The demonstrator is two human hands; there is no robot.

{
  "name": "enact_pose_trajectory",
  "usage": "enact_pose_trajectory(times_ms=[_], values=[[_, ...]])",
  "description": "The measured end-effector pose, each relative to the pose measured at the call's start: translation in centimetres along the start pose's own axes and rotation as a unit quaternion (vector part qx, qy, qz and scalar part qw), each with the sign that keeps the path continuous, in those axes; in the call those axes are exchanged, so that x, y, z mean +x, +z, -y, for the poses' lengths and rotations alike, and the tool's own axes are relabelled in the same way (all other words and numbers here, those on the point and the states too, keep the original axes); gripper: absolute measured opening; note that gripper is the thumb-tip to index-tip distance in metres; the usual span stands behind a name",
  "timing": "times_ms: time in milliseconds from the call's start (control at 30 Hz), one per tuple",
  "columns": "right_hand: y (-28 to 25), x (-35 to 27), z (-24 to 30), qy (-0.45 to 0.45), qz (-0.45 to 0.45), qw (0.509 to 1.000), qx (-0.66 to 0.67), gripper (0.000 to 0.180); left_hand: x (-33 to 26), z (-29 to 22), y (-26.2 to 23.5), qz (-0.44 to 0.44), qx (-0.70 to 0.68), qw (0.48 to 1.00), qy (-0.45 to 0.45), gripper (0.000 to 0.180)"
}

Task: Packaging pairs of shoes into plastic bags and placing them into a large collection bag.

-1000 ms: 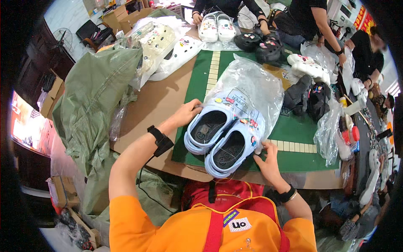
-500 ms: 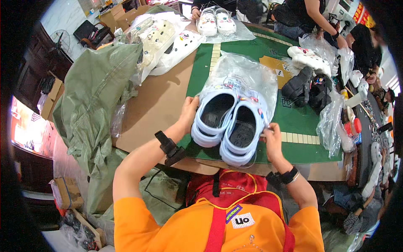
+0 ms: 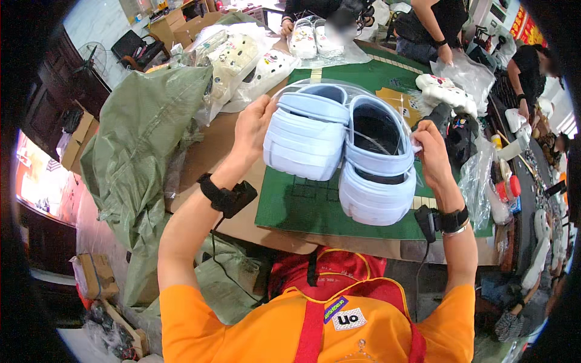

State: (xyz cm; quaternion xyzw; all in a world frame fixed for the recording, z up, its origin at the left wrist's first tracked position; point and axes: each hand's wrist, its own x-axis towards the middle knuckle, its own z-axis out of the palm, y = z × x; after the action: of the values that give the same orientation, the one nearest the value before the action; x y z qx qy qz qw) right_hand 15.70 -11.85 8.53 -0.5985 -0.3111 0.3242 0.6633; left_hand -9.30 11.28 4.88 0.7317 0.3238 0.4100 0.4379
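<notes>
A pair of light blue clogs with black insoles hangs tilted above the green table mat, heels toward me. Clear plastic bag film surrounds the shoes, its mouth edge arching over them. My left hand is closed on the bag's edge beside the left clog. On the other side, my right hand pinches a bunched bit of the bag next to the right clog. The clogs' toes and most of the bag are hidden behind the heels.
Beneath is a green mat on brown board. Bagged white clogs lie at far left beside a green sack. Black clogs and white clogs sit at right. Co-workers stand across the table; one person's hand is near white clogs.
Both hands have lifted the bag with the clogs off the mat and up toward me. The shoes have tipped, so their heels now face me. My hands are farther apart.
</notes>
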Motion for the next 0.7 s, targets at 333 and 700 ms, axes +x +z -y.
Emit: enact_pose_trajectory(times_ms=[333, 700], values=[[-0.5, 3.8, 0.1, 0.046, 0.026, 0.976, 0.209, 0.016, 1.5, -2.4, 2.3, -0.057, -0.286, 0.944, -0.157, 0.022], [-3.6, 9.4, 6.0, -0.056, 0.021, 0.978, 0.199, 0.025, 5.7, -10.3, 0.1, 0.030, -0.344, 0.937, -0.053, 0.026]])
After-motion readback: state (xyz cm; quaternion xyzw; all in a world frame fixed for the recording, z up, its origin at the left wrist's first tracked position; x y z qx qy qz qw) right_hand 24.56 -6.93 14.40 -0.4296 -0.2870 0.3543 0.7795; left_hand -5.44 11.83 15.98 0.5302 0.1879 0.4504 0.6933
